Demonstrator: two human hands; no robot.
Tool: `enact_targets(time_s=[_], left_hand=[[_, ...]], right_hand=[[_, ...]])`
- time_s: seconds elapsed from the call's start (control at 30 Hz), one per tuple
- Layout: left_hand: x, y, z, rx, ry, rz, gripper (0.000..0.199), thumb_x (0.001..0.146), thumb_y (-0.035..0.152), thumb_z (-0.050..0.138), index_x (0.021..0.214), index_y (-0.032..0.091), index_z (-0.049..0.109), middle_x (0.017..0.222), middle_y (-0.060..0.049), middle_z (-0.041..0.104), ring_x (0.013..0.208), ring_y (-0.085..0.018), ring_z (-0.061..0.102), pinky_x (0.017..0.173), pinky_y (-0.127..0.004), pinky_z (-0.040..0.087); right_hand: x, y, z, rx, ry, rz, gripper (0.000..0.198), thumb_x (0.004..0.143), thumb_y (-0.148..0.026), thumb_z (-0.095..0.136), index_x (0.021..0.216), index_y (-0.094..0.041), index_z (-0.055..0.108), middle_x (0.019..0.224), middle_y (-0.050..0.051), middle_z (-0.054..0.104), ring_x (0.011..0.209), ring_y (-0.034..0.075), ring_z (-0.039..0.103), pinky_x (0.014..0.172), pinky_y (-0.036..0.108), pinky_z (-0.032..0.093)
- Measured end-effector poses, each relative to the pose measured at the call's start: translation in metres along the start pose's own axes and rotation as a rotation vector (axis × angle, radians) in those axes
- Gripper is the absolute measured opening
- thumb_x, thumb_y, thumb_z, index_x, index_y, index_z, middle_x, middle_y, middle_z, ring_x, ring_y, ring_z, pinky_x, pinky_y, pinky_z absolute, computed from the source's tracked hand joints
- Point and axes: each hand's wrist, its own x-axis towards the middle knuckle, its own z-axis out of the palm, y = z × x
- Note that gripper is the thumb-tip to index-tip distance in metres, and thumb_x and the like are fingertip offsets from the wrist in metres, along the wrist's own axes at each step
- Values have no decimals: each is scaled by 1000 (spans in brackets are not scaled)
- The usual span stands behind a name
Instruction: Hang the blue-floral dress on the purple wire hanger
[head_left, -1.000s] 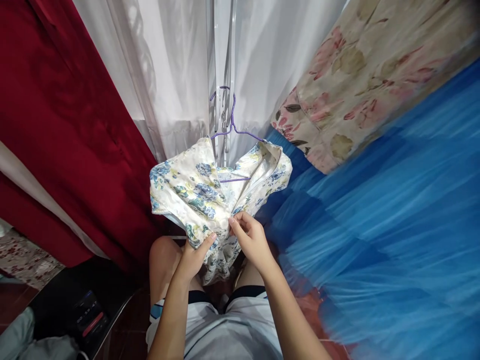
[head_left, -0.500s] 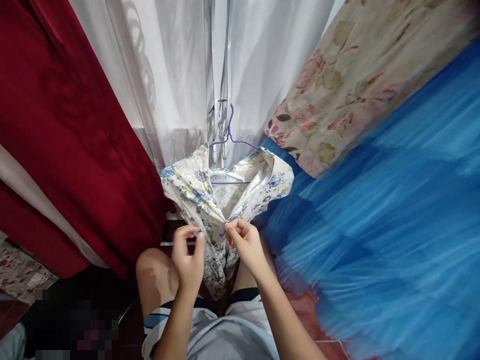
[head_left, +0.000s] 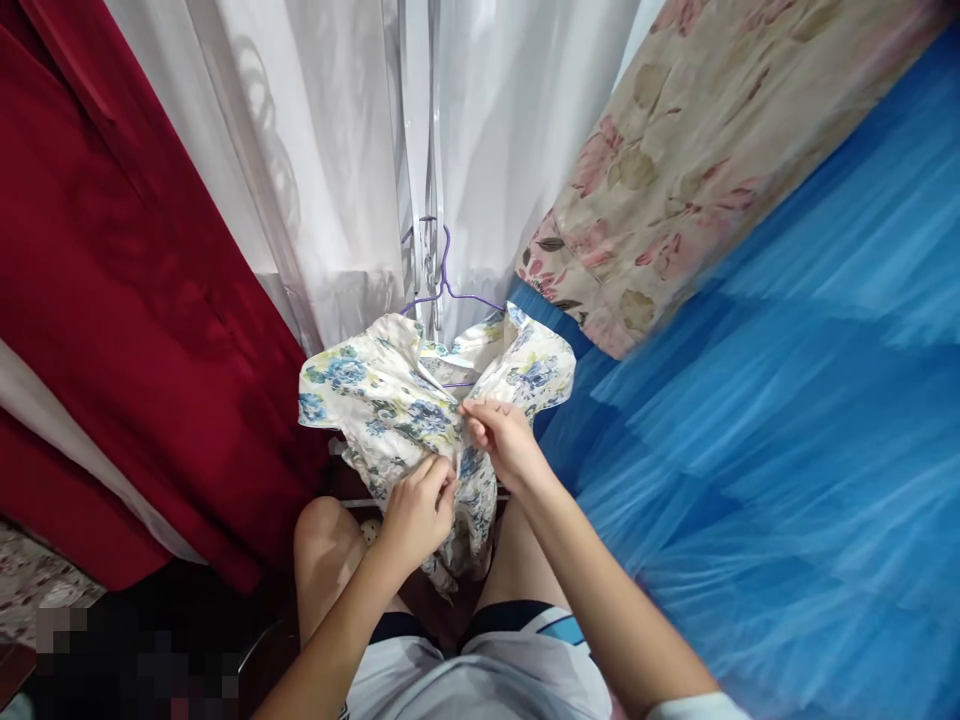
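Note:
A white dress [head_left: 375,400] with blue and yellow flowers hangs on a purple hanger [head_left: 445,280] between my knees. At the bottom of its V-shaped neck opening, my right hand [head_left: 504,440] pinches the front edge; any small fastener between those fingertips is hidden. Lower down, my left hand [head_left: 421,505] has its fingers closed on the front of the dress, near the middle line. Above the right hand the neckline spreads apart and shows the inside of the back. The hem end bunches together below my hands.
White curtain-like cloth [head_left: 330,150] with shiny ribbons [head_left: 420,130] hangs behind the hanger. Red cloth [head_left: 150,280] drapes on the left. On the right hang a beige flowered cloth [head_left: 645,190] and a full blue tulle skirt [head_left: 750,430].
My left hand has come in from beside the dress and closed on its front. The right hand has moved up slightly with the neckline, whose opening is now narrower.

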Motion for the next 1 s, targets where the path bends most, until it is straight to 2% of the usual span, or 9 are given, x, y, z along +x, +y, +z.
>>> enact_targets(time_s=[0.2, 0.33, 0.4, 0.53, 0.6, 0.67, 0.8, 0.9, 1.0], left_hand=[[-2, -1, -11, 302, -194, 71, 28, 90, 8, 42, 112, 18, 57, 104, -10, 64, 90, -25, 62, 73, -34, 45], [8, -3, -9, 181, -247, 65, 18, 91, 11, 47, 100, 19, 60, 94, -6, 66, 82, -22, 63, 71, -32, 46], [26, -4, -19, 25, -118, 44, 12, 95, 20, 51, 102, 21, 61, 84, -2, 64, 77, -19, 62, 71, -29, 47], [85, -1, -57, -146, 348, 101, 37, 99, 29, 52, 136, 25, 52, 82, 0, 63, 74, -15, 60, 76, -27, 48], [113, 5, -73, -121, 411, 183, 30, 99, 29, 53, 128, 24, 60, 85, -1, 65, 75, -14, 60, 76, -26, 47], [132, 13, -83, -69, 419, 260, 17, 98, 27, 54, 106, 21, 68, 86, -2, 67, 77, -14, 62, 75, -25, 46], [138, 18, -95, -17, 557, 280, 14, 96, 25, 57, 87, 18, 66, 78, -1, 66, 74, -14, 61, 73, -24, 46], [134, -8, -111, -121, 808, 150, 17, 96, 30, 56, 88, 18, 64, 76, 0, 63, 74, -14, 61, 72, -24, 46], [134, -61, -126, -298, 1046, -35, 24, 95, 40, 55, 92, 17, 62, 81, -1, 61, 76, -14, 59, 71, -23, 47]], right_hand=[[55, -53, 21, -18, -30, -101, 21, 69, -31, 72, 62, -12, 65, 47, -5, 47, 41, 4, 31, 40, 22, 16], [61, -65, 25, -49, -67, -185, 18, 73, -31, 69, 67, -14, 64, 47, -5, 50, 40, 5, 34, 40, 22, 19], [54, -65, 24, -99, -86, -229, 16, 77, -31, 67, 71, -16, 64, 47, -5, 52, 40, 6, 36, 41, 22, 22], [39, -64, 21, -209, -85, -276, 18, 81, -32, 66, 71, -18, 60, 45, -6, 51, 40, 7, 38, 43, 22, 25], [37, -65, 19, -254, -113, -299, 20, 83, -33, 65, 71, -19, 58, 46, -6, 51, 41, 8, 38, 44, 22, 26], [39, -63, 17, -306, -120, -329, 23, 84, -35, 65, 71, -19, 55, 46, -7, 49, 41, 8, 37, 44, 23, 24], [53, -46, 10, -433, -51, -372, 25, 84, -34, 65, 69, -21, 50, 47, -9, 39, 41, 7, 30, 44, 24, 18], [57, -25, 4, -521, -54, -366, 24, 84, -33, 64, 69, -21, 50, 48, -9, 39, 43, 8, 33, 46, 24, 20], [51, -9, 4, -532, -99, -345, 25, 87, -33, 61, 68, -21, 49, 50, -8, 40, 44, 9, 35, 47, 24, 23]])
